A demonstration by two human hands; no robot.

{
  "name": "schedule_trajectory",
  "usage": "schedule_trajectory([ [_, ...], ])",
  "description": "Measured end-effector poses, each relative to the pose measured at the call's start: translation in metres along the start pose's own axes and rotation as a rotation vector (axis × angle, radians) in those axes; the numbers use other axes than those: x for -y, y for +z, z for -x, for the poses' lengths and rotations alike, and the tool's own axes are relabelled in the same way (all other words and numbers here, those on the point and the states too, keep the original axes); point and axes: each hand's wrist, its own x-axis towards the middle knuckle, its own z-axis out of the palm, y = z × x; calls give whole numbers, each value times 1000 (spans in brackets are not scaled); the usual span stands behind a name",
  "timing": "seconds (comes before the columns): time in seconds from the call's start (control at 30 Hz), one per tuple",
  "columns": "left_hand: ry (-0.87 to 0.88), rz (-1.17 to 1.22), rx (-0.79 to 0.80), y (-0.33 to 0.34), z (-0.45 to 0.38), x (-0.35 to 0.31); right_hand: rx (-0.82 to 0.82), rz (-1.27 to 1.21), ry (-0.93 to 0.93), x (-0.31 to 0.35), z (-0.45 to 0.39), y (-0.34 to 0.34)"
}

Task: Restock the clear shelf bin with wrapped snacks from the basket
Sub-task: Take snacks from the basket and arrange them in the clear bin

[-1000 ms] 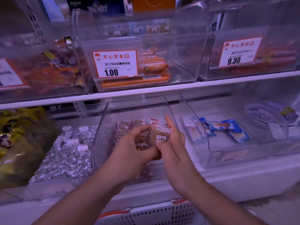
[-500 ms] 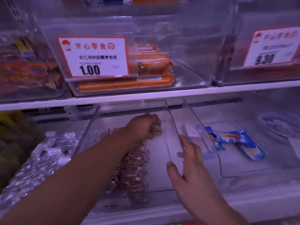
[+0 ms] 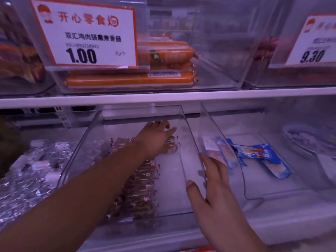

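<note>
Deep inside the clear shelf bin (image 3: 140,113), the left hand (image 3: 158,138) reaches to the back, its fingers (image 3: 170,131) spread nearly straight and laid flat on the rearmost of the wrapped snacks (image 3: 141,180); nothing is gripped. Those snacks are small brown pieces in glossy transparent wrap with red-tipped ends, lined up in a row along the bin's left half from front to back, the right half showing bare plastic floor. The right hand (image 3: 212,193) sits at the bin's right wall, thumb inside and the other fingers outside, loosely straddling the thin rim rather than clenching it. The bin is a rigid see-through tub with flared sides, standing on the lower shelf (image 3: 272,231). To its left lies a heap of crinkled silver foil packets (image 3: 34,171); to its right, another clear bin holds blue wrappers (image 3: 261,159). Above, smooth orange sausages (image 3: 127,80) lie stacked behind a price card (image 3: 87,35) reading 1.00.
</note>
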Motion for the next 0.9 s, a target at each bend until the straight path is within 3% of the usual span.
schedule_trajectory([
  [0.13, 51, 20, 16, -10, 2, -5, -22, -31, -40, -2, 2, 2],
  [0.37, -35, 30, -11, -7, 0, -7, -16, -82, -60, -5, 1, 5],
  [0.57, 71, 127, -281, -4, 9, -9, -35, -82, -77, -4, 2, 6],
  [0.73, -8, -3, 48, -2, 9, -18, -37, -98, -56, -5, 3, 11],
  [0.9, -97, 98, 62, -3, 8, -20, -46, -89, -59, -7, 2, 11],
])
